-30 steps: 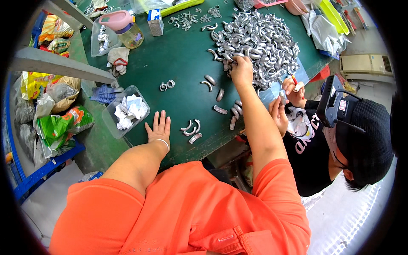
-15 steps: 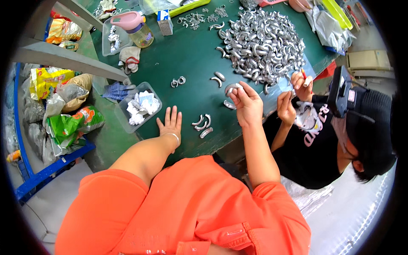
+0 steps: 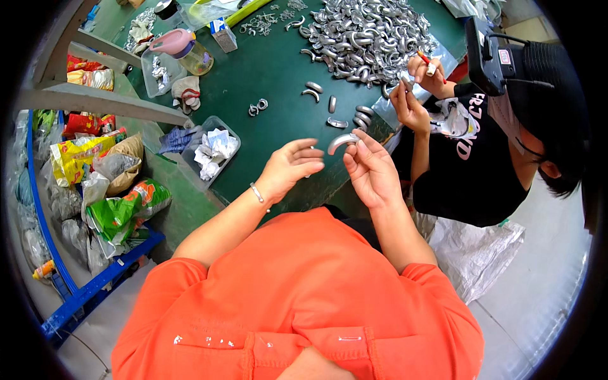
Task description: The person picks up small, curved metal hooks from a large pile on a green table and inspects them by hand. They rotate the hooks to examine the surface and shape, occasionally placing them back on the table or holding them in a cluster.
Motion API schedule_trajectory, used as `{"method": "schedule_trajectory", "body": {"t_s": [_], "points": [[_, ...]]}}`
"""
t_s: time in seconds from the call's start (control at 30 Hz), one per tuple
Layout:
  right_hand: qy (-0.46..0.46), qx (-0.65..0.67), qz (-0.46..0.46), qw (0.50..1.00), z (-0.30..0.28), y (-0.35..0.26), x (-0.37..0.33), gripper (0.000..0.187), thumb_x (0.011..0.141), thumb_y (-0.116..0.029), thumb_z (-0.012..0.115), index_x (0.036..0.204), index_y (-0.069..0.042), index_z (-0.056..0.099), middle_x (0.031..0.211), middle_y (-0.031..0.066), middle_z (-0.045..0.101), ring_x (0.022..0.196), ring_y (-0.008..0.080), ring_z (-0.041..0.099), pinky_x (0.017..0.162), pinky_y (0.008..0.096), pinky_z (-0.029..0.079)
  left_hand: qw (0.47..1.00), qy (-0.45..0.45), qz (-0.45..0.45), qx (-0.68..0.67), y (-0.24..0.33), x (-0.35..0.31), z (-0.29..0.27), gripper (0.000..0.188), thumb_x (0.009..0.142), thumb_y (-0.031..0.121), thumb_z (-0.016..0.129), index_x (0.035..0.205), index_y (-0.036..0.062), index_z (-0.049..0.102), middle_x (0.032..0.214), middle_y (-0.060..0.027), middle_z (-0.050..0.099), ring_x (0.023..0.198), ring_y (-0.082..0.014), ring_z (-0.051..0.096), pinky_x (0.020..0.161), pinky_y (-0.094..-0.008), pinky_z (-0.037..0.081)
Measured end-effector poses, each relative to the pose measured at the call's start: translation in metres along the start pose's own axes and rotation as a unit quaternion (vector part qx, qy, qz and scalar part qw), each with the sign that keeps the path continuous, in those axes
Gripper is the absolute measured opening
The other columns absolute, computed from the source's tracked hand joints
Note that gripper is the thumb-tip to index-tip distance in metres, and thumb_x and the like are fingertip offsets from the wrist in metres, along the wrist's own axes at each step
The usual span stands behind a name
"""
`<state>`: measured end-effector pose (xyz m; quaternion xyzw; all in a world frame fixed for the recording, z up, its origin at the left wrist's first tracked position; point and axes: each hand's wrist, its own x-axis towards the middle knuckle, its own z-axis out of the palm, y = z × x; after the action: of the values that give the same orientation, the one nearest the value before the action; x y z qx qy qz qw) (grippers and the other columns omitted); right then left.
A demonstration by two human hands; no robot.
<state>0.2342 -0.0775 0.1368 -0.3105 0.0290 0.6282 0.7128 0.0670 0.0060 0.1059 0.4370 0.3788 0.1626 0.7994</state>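
My right hand (image 3: 372, 168) pinches one curved silver metal piece (image 3: 342, 142) by its right end, in front of my body. Just left of it, my left hand (image 3: 293, 170) is raised over the table edge, a little smeared, fingers apart and nothing seen in them. It does not touch the piece. Beyond my hands, several more curved pieces lie loose on the green table (image 3: 253, 76), one of them flat (image 3: 337, 123) and one upright (image 3: 332, 104). A large heap of the same pieces (image 3: 370, 38) fills the far right.
At my right a co-worker (image 3: 468, 139) holds a red pen and a metal piece. A clear tub of white crumpled paper (image 3: 215, 152) stands left of my left hand. Behind it are a glove (image 3: 186, 94) and a pink-lidded bottle (image 3: 183, 50). A blue-framed rack (image 3: 82, 294) holds bags.
My left hand has lifted off the table and come right, toward the piece. My right hand still holds a curved piece, now lower and extending left. The co-worker's hands have shifted.
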Motion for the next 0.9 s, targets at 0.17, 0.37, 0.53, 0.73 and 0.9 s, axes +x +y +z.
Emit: {"method": "schedule_trajectory", "body": {"t_s": [0.17, 0.37, 0.53, 0.73, 0.9], "points": [[0.02, -0.051, -0.023, 0.998, 0.001, 0.007, -0.018, 0.021, 0.084, -0.003, 0.055, 0.104, 0.002, 0.055, 0.087, 0.0092, 0.061, 0.075, 0.0144, 0.061, 0.069, 0.0261, 0.053, 0.996, -0.013, 0.029, -0.083, 0.026, -0.013, 0.035, 0.024, 0.081, 0.007, 0.061, 0.102, -0.0038, 0.053, 0.085, -0.011, 0.062, 0.072, -0.0152, 0.061, 0.065, -0.0249, 0.051], [0.05, -0.155, -0.093, 0.982, -0.002, 0.011, -0.03, 0.023, 0.082, -0.005, 0.06, 0.103, 0.002, 0.056, 0.085, 0.0085, 0.061, 0.069, 0.0124, 0.058, 0.063, 0.0229, 0.05, 0.995, -0.03, -0.022, -0.098, 0.03, -0.02, 0.038, 0.021, 0.082, 0.008, 0.06, 0.098, -0.0037, 0.054, 0.081, -0.011, 0.062, 0.069, -0.0156, 0.061, 0.063, -0.0253, 0.05], [0.046, -0.221, -0.151, 0.962, 0.0, 0.011, -0.035, 0.024, 0.08, -0.004, 0.061, 0.103, 0.003, 0.057, 0.084, 0.008, 0.061, 0.067, 0.0114, 0.057, 0.062, 0.0223, 0.049, 0.994, -0.039, -0.029, -0.093, 0.035, -0.024, 0.042, 0.02, 0.082, 0.008, 0.06, 0.098, -0.0034, 0.055, 0.082, -0.0115, 0.062, 0.069, -0.016, 0.061, 0.063, -0.0259, 0.05], [0.03, -0.246, -0.174, 0.953, 0.003, 0.007, -0.037, 0.025, 0.08, -0.002, 0.061, 0.104, 0.004, 0.057, 0.085, 0.0071, 0.06, 0.069, 0.011, 0.057, 0.063, 0.022, 0.049, 0.994, -0.043, -0.019, -0.098, 0.036, -0.022, 0.044, 0.02, 0.083, 0.007, 0.059, 0.099, -0.003, 0.055, 0.083, -0.0115, 0.062, 0.07, -0.0165, 0.061, 0.064, -0.0261, 0.051], [0.019, -0.255, -0.184, 0.949, 0.003, 0.006, -0.036, 0.025, 0.08, -0.001, 0.06, 0.104, 0.004, 0.057, 0.086, 0.0071, 0.06, 0.069, 0.0108, 0.057, 0.064, 0.0218, 0.049, 0.994, -0.039, -0.012, -0.097, 0.036, -0.021, 0.043, 0.021, 0.082, 0.006, 0.059, 0.1, -0.0031, 0.055, 0.084, -0.0117, 0.062, 0.07, -0.0168, 0.061, 0.064, -0.0263, 0.051]]}}
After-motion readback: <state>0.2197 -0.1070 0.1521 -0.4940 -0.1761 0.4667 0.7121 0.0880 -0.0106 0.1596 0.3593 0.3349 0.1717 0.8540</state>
